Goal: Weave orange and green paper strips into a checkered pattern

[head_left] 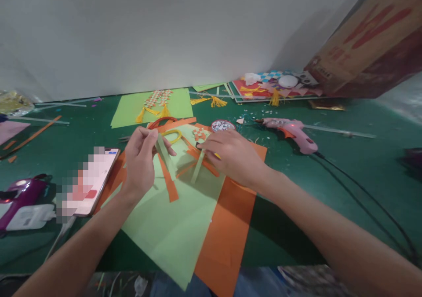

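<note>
My left hand (pixel 140 158) is closed, with light green paper strips (pixel 166 158) pinched between thumb and fingers and hanging toward the sheets below. My right hand (pixel 231 154) has its fingers pressed together at the top of another green strip (pixel 198 167), which slants down from them. A small dark bit shows at those fingertips, and a yellow piece (pixel 217 155) peeks out beneath the palm; I cannot make out either one. Below both hands lie light green sheets (pixel 165 226), orange paper (pixel 227 240) and loose orange strips (pixel 169 182). A small orange-and-green woven piece (pixel 199 133) rests between the hands.
Scissors with a yellow handle (pixel 173 135) and a round dish of small pieces (pixel 222 125) lie beyond the hands. To the right is a pink glue gun (pixel 292 132) with a trailing cord. A phone (pixel 95 182) lies left. Tasselled woven pieces (pixel 158 99) sit farther back.
</note>
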The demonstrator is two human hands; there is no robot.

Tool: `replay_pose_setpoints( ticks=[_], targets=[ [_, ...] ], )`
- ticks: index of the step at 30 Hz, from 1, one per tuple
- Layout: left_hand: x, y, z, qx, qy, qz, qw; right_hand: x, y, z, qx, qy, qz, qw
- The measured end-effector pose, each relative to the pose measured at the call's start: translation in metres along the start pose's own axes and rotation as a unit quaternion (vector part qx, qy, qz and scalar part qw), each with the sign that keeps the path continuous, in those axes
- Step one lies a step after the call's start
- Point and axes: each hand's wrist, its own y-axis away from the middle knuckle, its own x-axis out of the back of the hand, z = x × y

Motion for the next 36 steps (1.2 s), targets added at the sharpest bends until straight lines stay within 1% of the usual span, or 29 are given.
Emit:
replay_pose_setpoints(
  ticks=[2,4,8,12,17,21,25,28,32,36],
  targets=[
    [0.000,-0.001,0.000,0.022,0.010,0.009,1.000,0.000,0.000,-0.001,0.032,-0.045,-0.054,0.997],
    [-0.001,-0.001,0.000,0.039,0.012,0.014,0.999,0.000,0.000,-0.004,0.065,-0.081,-0.091,0.990],
    [-0.001,0.000,0.000,0.040,0.004,0.010,0.999,-0.001,0.001,-0.010,0.097,-0.113,-0.133,0.980],
    [-0.002,0.001,0.000,0.037,0.000,0.000,0.999,-0.004,0.002,-0.013,0.103,-0.097,-0.145,0.979],
    [-0.002,0.001,0.000,0.035,-0.002,-0.009,0.999,-0.003,0.001,-0.012,0.109,-0.094,-0.133,0.981],
    [-0.001,0.000,0.000,0.027,-0.017,-0.016,0.999,0.000,-0.001,-0.010,0.099,-0.109,-0.098,0.984],
    [-0.001,0.001,0.002,0.033,-0.021,-0.023,0.999,0.004,-0.003,-0.001,0.065,-0.092,-0.027,0.993],
    [0.000,0.001,0.003,0.050,-0.018,-0.033,0.998,0.008,-0.004,0.010,0.022,-0.055,0.034,0.998],
    [0.001,0.003,0.002,0.069,-0.010,-0.069,0.995,0.015,-0.003,0.026,-0.030,-0.006,0.104,0.994],
    [0.001,0.005,0.002,0.099,0.000,-0.116,0.988,0.019,-0.003,0.031,-0.025,-0.011,0.147,0.989]
  ],
)
